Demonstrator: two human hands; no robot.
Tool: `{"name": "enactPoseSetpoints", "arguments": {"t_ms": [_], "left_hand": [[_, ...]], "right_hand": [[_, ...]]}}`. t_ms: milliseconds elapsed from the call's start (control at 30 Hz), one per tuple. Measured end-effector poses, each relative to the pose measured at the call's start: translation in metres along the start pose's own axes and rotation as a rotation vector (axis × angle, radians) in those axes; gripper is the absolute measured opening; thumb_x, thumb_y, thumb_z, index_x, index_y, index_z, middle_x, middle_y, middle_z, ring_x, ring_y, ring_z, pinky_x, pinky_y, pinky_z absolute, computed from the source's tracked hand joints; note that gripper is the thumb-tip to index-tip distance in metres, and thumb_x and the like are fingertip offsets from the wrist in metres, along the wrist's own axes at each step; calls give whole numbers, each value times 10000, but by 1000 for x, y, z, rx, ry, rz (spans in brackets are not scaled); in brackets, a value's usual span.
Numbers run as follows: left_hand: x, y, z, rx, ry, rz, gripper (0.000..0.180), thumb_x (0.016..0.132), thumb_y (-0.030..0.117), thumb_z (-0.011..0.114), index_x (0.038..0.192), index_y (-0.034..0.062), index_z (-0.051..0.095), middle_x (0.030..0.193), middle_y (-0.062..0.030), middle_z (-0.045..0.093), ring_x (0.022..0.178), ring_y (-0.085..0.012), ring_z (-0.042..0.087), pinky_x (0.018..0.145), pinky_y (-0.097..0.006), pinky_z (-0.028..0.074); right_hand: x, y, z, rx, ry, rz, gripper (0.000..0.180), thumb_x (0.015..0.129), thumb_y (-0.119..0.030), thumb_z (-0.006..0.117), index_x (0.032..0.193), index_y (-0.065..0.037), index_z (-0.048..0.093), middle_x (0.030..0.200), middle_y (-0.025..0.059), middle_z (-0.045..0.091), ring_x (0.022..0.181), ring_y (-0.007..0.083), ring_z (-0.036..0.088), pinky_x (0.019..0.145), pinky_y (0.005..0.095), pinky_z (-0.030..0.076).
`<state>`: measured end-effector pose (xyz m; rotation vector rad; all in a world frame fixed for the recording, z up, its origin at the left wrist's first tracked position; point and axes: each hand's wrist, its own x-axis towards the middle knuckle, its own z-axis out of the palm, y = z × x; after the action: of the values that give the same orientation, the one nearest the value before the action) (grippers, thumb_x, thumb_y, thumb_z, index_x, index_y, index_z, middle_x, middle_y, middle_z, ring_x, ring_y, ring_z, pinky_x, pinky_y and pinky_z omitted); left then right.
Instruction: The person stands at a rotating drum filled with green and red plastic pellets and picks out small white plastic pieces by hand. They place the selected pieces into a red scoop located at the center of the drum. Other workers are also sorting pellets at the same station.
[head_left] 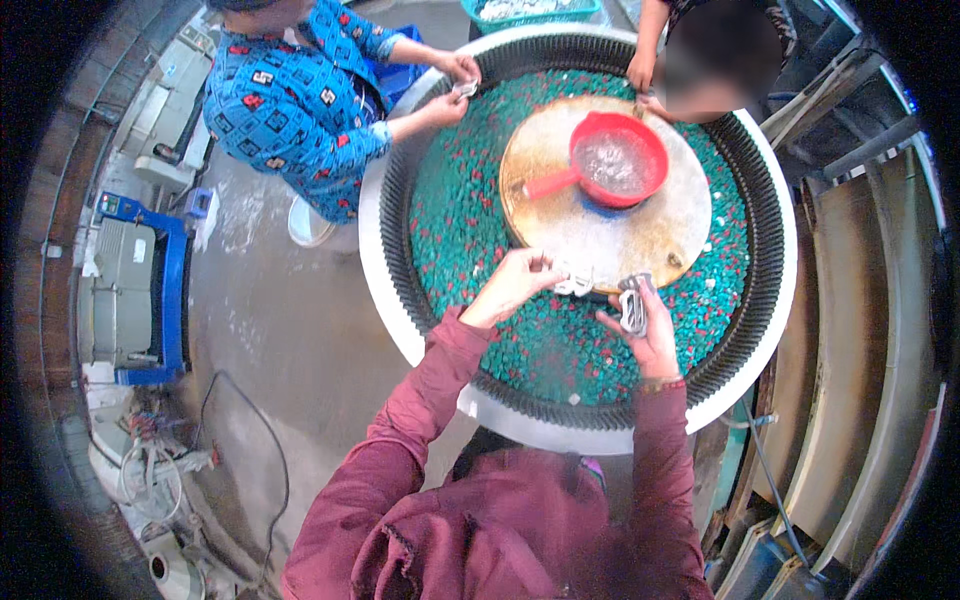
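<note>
At six o'clock of a round tub of green and red pellets, the person's left hand pinches small metal pieces; the right hand clasps a bundle of metal parts. Pale pieces remain scattered among pellets, so sorting seems unfinished.

Small silvery metal parts bunched in right hand, above green pellets.

Bright, even light; fisheye-bent edges.
</note>
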<state>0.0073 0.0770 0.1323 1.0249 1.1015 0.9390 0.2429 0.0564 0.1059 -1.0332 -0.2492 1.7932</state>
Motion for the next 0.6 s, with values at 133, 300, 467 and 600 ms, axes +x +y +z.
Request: {"name": "enactPoseSetpoints", "arguments": {"t_ms": [133,300,467,600], "left_hand": [[99,-2,-24,199,232,339,247,708,88,679,882,54,508,741,-27,522,730,-129,520,660,-278,434],[170,40,23,537,375,561,495,730,121,635,1168,52,415,1093,-187,535,1060,-320,514,916,-412,396],[102,69,40,848,211,771,354,838,217,522,1126,12,541,1048,-226,570,964,-377,545,837,-451,441],[12,-20,-99,1341,-248,-451,528,820,462,543,1042,-12,612,1033,-255,592,939,-396,584,832,-445,468]], "right_hand": [[59,-45,68,25,-158,-76,231,877,-194,548,1076,-80,518,936,90,606,821,267,613,759,531,520],[99,-110,119,37,-216,-76,342,889,-228,486,1197,-81,494,1203,152,529,1061,318,533,810,592,470],[69,-121,68,-692,-138,-642,462,912,-324,470,1278,-47,422,1134,111,530,1076,221,511,749,386,535],[30,-64,35,-850,-422,-355,276,860,-261,549,1037,-59,611,882,73,652,770,148,620,630,264,510]]}}
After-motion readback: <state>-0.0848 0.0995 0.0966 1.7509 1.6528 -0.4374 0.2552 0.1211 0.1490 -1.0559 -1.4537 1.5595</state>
